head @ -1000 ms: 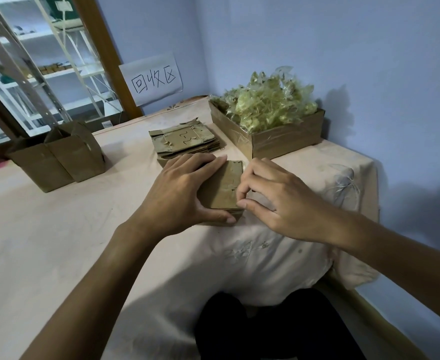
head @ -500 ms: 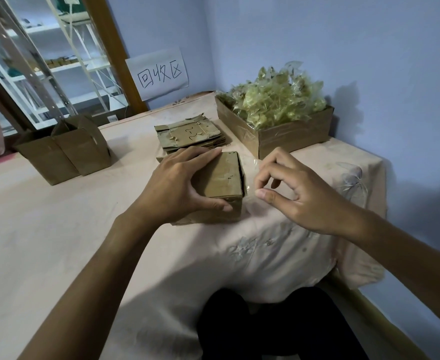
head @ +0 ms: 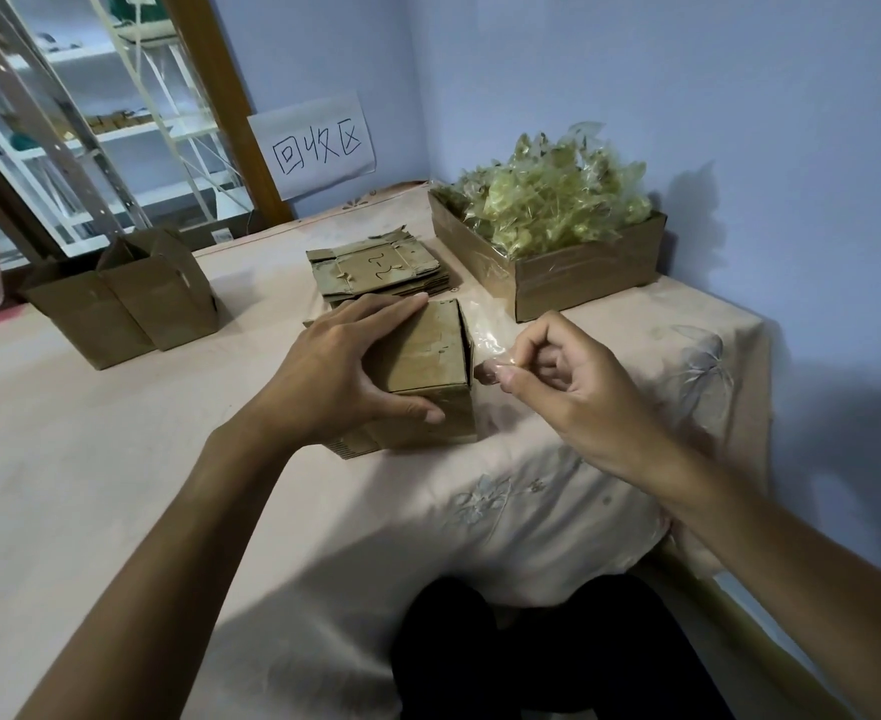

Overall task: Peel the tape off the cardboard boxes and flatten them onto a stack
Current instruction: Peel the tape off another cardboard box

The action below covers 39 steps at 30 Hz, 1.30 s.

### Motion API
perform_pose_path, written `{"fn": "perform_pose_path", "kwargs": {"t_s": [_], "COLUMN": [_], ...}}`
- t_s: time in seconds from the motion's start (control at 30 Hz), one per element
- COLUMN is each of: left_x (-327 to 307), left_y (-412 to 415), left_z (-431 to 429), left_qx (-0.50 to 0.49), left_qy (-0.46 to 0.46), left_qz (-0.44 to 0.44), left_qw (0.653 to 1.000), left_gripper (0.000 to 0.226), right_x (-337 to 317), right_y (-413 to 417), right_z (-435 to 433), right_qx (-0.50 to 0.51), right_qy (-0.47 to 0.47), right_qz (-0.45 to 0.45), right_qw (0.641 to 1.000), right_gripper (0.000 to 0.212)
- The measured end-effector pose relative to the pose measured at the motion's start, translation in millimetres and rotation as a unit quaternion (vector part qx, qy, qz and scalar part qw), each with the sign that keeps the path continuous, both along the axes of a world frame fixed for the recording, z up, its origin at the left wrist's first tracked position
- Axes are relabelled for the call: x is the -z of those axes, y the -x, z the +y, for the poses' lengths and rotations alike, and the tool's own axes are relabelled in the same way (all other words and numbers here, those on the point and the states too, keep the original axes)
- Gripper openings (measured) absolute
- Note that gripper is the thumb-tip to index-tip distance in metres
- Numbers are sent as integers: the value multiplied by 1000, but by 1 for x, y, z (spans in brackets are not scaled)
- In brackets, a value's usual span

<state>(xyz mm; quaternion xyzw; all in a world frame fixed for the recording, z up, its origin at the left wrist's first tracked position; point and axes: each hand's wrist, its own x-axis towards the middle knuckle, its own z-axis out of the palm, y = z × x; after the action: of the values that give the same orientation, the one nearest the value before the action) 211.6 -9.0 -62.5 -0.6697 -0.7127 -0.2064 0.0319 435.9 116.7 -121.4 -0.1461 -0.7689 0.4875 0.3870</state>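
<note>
A small brown cardboard box (head: 435, 361) stands on the cloth-covered table near its front right part. My left hand (head: 344, 371) lies over the box's top and left side, thumb curled onto its front face. Just right of the box, my right hand (head: 557, 381) pinches a strip of clear tape (head: 487, 335) between thumb and forefinger; the strip stretches from the box's upper right edge to my fingers. Behind the box lies a stack of flattened boxes (head: 378, 270).
An open cardboard tray (head: 583, 275) heaped with crumpled clear tape sits at the back right by the wall. Two upright open boxes (head: 126, 298) stand at the left. A paper sign (head: 316, 145) leans on the wall. The table's edge drops away at right and front.
My right hand has drawn away from the box to the right, pulling the clear tape off its edge. The left hand stays on the box.
</note>
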Motion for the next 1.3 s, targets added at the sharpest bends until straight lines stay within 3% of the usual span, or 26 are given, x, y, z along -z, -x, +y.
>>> {"fn": "perform_pose_path", "kwargs": {"t_s": [0.1, 0.37, 0.6, 0.83, 1.0, 1.3], "left_x": [1, -1, -1, 0, 0, 3], "left_y": [4, 6, 9, 9, 8, 7], "left_z": [0, 4, 9, 9, 7, 4], "left_qx": [-3, -14, -24, -23, -25, -22], "left_qy": [6, 30, 42, 38, 38, 17], "left_qz": [-5, -16, -34, -34, -32, -17], "left_qw": [1000, 999, 998, 998, 998, 999], "left_gripper": [118, 119, 119, 118, 118, 115], "right_x": [1, -1, -2, -2, -3, -15], "right_y": [5, 11, 3, -2, 7, 23], "right_z": [-2, 5, 5, 10, 14, 27], "right_qx": [5, 58, 123, 171, 160, 196], "right_qy": [52, 66, -40, -56, -82, -144], "right_qz": [38, 75, 77, 56, -14, -76], "right_qw": [998, 993, 989, 982, 984, 967], "right_gripper": [19, 12, 8, 18, 47, 58]}}
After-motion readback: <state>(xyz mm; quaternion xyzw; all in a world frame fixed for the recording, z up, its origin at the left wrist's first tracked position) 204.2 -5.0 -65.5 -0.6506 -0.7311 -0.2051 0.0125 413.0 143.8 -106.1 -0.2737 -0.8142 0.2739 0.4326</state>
